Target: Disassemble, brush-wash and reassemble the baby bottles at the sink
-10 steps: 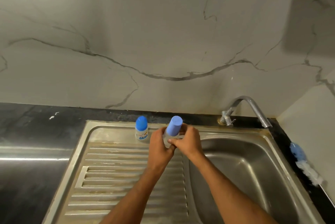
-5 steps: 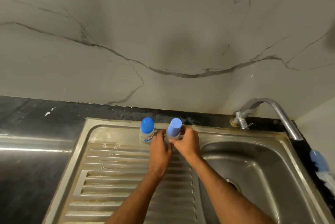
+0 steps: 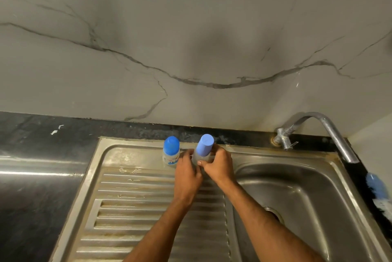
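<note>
Both hands grip one bottle [image 3: 202, 150] at the back of the drainboard [image 3: 135, 193]: left hand [image 3: 187, 173] wraps the clear body from its left, right hand [image 3: 218, 165] pinches it from the right. Bottle's long axis near vertical, blue cap up, tilted slightly toward the right hand. Second bottle [image 3: 171, 152] just left of left hand, upright, cap up, untouched. Sink basin [image 3: 307, 193] right of right hand; tap [image 3: 324, 132] beyond it; brush [image 3: 378, 193] far right on worktop [image 3: 38, 198].

a printed label is seen on the left bottle [image 3: 171, 156], but no lettering can be read.
</note>
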Available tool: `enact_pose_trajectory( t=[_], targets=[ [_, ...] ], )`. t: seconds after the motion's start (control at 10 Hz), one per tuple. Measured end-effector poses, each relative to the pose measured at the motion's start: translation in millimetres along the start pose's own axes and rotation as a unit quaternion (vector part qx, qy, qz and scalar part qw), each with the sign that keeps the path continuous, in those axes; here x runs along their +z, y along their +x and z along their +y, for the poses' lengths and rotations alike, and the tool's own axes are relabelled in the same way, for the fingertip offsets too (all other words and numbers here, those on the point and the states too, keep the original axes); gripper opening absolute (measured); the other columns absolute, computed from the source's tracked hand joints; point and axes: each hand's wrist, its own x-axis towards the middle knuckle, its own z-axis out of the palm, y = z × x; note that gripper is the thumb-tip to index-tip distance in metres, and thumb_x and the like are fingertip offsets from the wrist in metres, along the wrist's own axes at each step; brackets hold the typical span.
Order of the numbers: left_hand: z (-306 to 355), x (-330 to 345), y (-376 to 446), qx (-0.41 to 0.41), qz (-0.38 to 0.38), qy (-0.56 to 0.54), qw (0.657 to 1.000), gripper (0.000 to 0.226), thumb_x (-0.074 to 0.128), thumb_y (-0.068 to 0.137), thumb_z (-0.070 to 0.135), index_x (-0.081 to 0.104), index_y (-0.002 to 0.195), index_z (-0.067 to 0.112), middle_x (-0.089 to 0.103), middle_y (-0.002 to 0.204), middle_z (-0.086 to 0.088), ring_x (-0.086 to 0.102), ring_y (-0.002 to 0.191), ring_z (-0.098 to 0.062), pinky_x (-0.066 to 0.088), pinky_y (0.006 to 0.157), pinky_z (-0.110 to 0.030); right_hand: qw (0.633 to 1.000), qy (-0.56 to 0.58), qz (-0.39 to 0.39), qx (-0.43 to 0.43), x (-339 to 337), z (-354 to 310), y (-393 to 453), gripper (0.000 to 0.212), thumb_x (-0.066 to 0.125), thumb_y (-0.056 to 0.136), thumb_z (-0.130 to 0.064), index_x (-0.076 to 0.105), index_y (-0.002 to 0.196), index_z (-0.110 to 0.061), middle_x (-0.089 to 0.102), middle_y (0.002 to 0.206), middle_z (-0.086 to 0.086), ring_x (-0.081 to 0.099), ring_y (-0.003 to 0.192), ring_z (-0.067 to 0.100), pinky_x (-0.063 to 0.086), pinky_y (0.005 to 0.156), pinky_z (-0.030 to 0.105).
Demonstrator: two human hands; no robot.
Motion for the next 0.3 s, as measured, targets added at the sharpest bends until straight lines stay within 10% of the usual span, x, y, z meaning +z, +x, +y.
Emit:
enact_pose_trajectory(
  t=[0.3],
  targets=[
    [14,-14,-17,-0.020,0.008,-0.022,1.000,0.039,0.062,0.094,0.013,0.050,0.130,0.024,0.054,0.114,0.016,0.052,0.099,0.009,0.041,0.081,-0.008,0.999,-0.020,0.003,-0.027,-11,5,-11,0.066,0.087,0.073,-0.018,0.057,0.131,-0.018,0.064,0.128,0.001,0.060,0.116,0.017,0.050,0.097,0.029]
  ],
)
